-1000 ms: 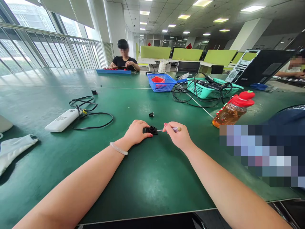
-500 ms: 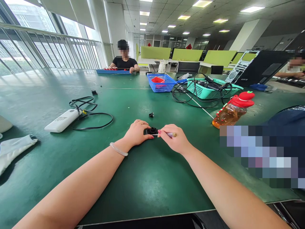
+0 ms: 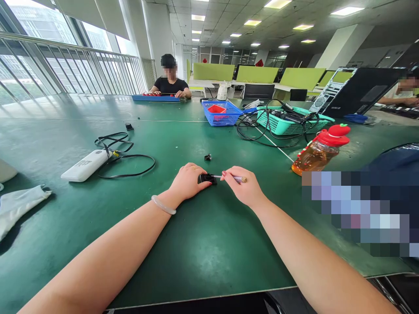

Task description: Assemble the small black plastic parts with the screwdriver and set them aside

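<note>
1. Fingers of the left hand (image 3: 188,181) are holding narrowly around the left part of a small black device (image 3: 207,178), the thumb lying along its near edge
2. Fingers of the right hand (image 3: 242,187) are pinching a thin pen-like tool (image 3: 240,179); its tip is reaching the device, though exact contact is too small to tell
3. Hazard, as judged: pressing at this shallow angle could be sending the tip skidding towards the left thumb; a loose left hold could be letting the device turn on the smooth-looking green table (image 3: 203,244)
4. Device is lying on the table between both hands, long axis running roughly left to right; its front end is not showing clearly
5. Tool is pointing left, handle end right
6. Black clip-like part (image 3: 207,157) is sitting apart, beyond the device
</note>
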Tool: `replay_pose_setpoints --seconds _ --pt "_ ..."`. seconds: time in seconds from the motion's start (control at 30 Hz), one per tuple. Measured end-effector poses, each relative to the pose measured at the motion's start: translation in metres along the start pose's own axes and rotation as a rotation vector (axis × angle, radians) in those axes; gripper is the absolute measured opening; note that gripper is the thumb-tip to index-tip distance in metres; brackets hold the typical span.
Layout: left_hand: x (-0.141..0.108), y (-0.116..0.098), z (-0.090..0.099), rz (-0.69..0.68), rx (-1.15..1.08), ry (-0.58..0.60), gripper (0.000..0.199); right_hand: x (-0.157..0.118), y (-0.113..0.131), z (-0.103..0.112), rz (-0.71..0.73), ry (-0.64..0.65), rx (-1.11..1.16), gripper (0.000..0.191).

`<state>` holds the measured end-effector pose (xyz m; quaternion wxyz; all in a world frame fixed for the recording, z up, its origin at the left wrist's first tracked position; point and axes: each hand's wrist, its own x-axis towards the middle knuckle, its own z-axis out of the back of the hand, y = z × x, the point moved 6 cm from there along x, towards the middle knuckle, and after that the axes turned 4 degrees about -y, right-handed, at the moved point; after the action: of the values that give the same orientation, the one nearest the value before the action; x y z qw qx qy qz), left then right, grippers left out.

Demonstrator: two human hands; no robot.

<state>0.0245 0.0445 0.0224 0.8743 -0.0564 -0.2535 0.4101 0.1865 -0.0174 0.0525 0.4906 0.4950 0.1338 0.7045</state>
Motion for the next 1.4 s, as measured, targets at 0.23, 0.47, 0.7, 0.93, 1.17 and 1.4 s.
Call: replay_pose_setpoints --seconds 0.23,0.47,0.7,0.93,1.17,1.4 --pt "-0.001 0.006 0.012 0.164 0.026 -0.116 0.044 0.001 -0.016 0.01 -0.147 -0.146 0.162 0.033" --pt "-0.008 0.022 0.006 0.318 0.211 -0.045 0.036 0.004 -0.048 -0.002 -0.285 -0.152 0.112 0.031" --pt "-0.002 0.006 0.002 0.145 0.031 -0.04 0.038 0.014 -0.067 -0.017 -0.301 -0.178 0.037 0.029" --pt "-0.005 -0.015 -0.015 -0.084 -0.051 0.142 0.044 0.033 -0.075 -0.033 -0.189 -0.144 -0.045 0.026" --pt "-0.006 -0.004 -0.009 0.052 -0.005 0.108 0.031 0.035 -0.075 -0.035 -0.287 -0.048 0.042 0.029" --pt "-0.004 0.019 -0.003 0.271 0.071 0.025 0.037 0.021 -0.072 -0.01 -0.369 -0.254 0.258 0.032"
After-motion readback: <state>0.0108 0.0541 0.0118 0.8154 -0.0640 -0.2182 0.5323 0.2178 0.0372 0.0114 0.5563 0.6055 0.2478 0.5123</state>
